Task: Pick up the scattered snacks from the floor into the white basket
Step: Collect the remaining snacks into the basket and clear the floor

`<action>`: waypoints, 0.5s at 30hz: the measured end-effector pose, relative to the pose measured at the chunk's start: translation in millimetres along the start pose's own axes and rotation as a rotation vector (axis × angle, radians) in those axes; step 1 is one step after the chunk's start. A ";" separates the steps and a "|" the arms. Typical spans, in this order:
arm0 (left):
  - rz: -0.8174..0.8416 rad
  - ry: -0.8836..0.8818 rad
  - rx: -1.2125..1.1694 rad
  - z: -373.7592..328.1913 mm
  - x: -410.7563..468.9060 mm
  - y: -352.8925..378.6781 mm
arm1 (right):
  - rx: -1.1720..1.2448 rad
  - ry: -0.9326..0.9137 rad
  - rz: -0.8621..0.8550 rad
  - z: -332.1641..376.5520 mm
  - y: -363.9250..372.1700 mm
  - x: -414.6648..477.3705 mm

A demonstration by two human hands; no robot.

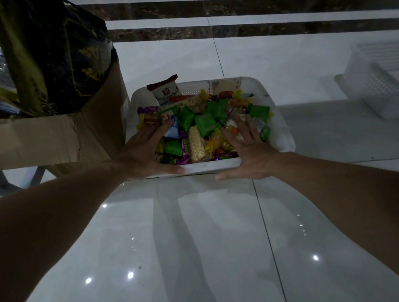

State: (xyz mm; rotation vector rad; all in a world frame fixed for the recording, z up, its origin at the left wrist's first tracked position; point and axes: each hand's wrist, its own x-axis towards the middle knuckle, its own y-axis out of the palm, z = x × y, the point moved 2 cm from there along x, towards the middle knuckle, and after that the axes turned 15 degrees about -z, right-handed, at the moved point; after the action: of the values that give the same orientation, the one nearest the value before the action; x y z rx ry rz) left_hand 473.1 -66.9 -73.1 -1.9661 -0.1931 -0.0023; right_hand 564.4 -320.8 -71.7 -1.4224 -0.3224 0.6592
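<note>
The white basket (283, 132) stands on the glossy floor in the middle of the view, heaped with wrapped snacks (204, 125): green packets, cracker packs, purple and yellow sweets. A brown-and-white packet (165, 89) sticks up at its far left edge. My left hand (145, 151) lies flat over the basket's near left corner, fingers spread on the snacks, thumb along the near rim. My right hand (249, 150) rests palm down on the snacks at the near right, fingers apart, thumb outside the near rim. Neither hand grips anything that I can see.
A cardboard box (54, 137) with a dark, gold-patterned bag (54, 54) in it stands against the basket's left side. A second white basket (379, 81) lies at the right. Dark marble stripes (233, 30) cross the floor beyond.
</note>
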 end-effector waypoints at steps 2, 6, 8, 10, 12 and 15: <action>0.000 0.003 0.008 0.7 -0.4 0.8 | 0.002 0.007 0.013 0.9 1.3 -1.9; -0.007 0.026 0.011 3.7 -2.0 3.2 | 0.014 0.018 0.030 1.4 5.3 -5.2; -0.006 0.033 0.014 4.3 -3.8 3.7 | 0.010 0.012 0.027 1.8 7.5 -6.8; 0.003 0.031 0.021 4.2 -5.7 4.2 | 0.008 0.016 0.030 2.3 8.8 -8.7; 0.008 0.031 0.026 4.4 -6.9 4.5 | 0.006 0.017 0.031 3.0 9.2 -9.7; 0.007 0.047 0.038 5.4 -7.8 5.3 | 0.016 0.017 0.030 3.3 9.6 -11.1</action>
State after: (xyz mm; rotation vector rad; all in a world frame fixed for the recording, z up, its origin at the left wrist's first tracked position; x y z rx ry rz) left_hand 465.7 -65.1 -80.9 -1.9266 -0.1542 -0.0401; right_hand 551.7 -324.6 -78.5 -1.4192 -0.2822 0.6720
